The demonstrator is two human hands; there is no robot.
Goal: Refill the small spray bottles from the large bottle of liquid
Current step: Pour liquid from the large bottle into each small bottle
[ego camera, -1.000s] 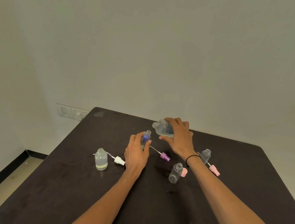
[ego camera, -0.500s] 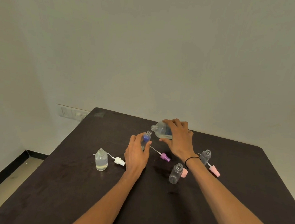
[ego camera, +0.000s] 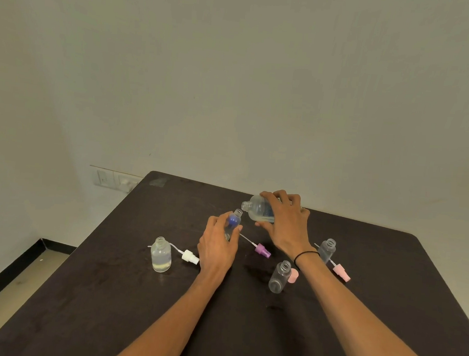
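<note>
Two hands working mid-counter: nearer one, the left hand (ego camera: pixel 217 250), is wrapped round a small spray bottle (ego camera: pixel 233 223), keeping it upright. Past it the right hand (ego camera: pixel 287 225) grips the large bottle (ego camera: pixel 257 208), tipped neck-down over that opening. Looks like thin light plastic, probably squashy, so I'd hold it round the body.

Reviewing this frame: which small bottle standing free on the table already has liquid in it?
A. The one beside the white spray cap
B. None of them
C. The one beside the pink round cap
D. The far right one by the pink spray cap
A: the small bottle next to the white spray cap shows a pale liquid layer at its base; the other two look empty.
</note>
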